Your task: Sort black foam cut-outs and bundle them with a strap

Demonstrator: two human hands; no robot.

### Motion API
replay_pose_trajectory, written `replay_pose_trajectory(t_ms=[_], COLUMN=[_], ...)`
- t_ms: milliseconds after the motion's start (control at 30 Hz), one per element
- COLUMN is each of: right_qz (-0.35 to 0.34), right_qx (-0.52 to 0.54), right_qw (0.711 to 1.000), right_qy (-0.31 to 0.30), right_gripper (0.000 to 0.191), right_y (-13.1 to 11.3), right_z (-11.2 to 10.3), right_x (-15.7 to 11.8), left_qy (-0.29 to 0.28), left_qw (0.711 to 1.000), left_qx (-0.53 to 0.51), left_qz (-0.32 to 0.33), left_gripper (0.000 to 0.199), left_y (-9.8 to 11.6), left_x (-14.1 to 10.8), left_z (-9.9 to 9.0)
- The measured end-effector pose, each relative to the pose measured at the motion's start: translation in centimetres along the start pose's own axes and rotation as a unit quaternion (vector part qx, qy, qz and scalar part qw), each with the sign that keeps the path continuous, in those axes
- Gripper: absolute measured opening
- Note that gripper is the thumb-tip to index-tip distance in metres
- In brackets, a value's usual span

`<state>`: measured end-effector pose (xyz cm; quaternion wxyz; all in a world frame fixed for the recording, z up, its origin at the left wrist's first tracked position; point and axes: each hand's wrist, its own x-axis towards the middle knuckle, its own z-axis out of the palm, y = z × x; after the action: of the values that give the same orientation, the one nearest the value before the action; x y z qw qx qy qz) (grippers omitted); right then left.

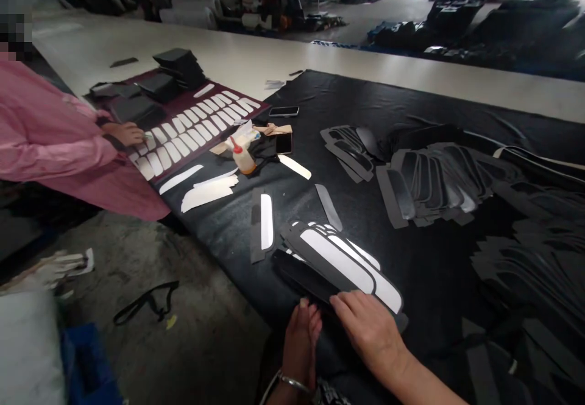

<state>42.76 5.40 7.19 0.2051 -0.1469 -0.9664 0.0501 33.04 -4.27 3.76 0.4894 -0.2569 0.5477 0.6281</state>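
Observation:
Near the table's front edge, my left hand (301, 338), with a bangle at the wrist, is closed at the lower end of a black strip (304, 274). The fingers of my right hand (365, 326) are bent over the same strip's right end, beside the pile. Under and behind the strip lies a fanned pile of dark grey pieces with white rounded panels (340, 259). Left of the pile, a grey piece carries one white panel (266, 222). A lone grey strip (328, 206) lies behind the pile.
A glue bottle (243, 156), phones (284, 111) and white strips (209, 193) lie farther left on the black-covered table. Stacked dark pieces (429, 179) spread across the right. At the left, a person in pink (68, 131) reaches over white pieces on maroon cloth (159, 164).

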Motion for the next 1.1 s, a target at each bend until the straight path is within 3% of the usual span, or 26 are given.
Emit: replay_pose_trajectory(t_ms=[200, 367, 433, 567, 667, 767, 900, 1100], right_qz=[0.005, 0.134, 0.224, 0.38, 0.418, 0.418, 0.398, 0.4], right_qx=[0.025, 0.114, 0.186, 0.313, 0.406, 0.472, 0.512, 0.509], right_qw=[0.999, 0.983, 0.956, 0.87, 0.813, 0.776, 0.761, 0.761], right_qy=[0.042, 0.055, 0.039, 0.017, -0.01, -0.019, -0.022, -0.046], right_gripper=[0.024, 0.021, 0.021, 0.031, 0.037, 0.037, 0.036, 0.031], right_y=[-0.4, 0.4, 1.2, 3.1, 4.0, 4.1, 3.6, 0.1], right_z=[-0.2, -1.1, -1.2, -1.0, -0.9, -0.9, -0.3, 2.8], right_x=[-0.1, 0.7, 0.8, 1.1, 1.8, 2.9, 4.6, 7.7], left_qy=[-0.015, 0.002, -0.005, 0.002, 0.017, 0.031, 0.019, -0.148], left_qw=[0.998, 1.0, 1.0, 1.0, 0.999, 0.998, 0.997, 0.983], left_qx=[-0.026, -0.004, 0.002, 0.023, 0.03, 0.034, 0.012, -0.034], left_qz=[-0.051, -0.028, -0.011, 0.008, 0.024, 0.046, 0.071, 0.104], left_gripper=[0.054, 0.054, 0.053, 0.047, 0.039, 0.032, 0.028, 0.03], left_y=[0.8, 0.8, 0.6, 0.2, 0.1, 0.6, 2.8, 9.0], left_x=[-0.4, -0.3, 0.0, 0.9, 1.3, 1.0, 0.4, 1.9], left_z=[0.2, -0.1, -0.4, -1.2, -1.8, -2.5, -2.5, -0.8])
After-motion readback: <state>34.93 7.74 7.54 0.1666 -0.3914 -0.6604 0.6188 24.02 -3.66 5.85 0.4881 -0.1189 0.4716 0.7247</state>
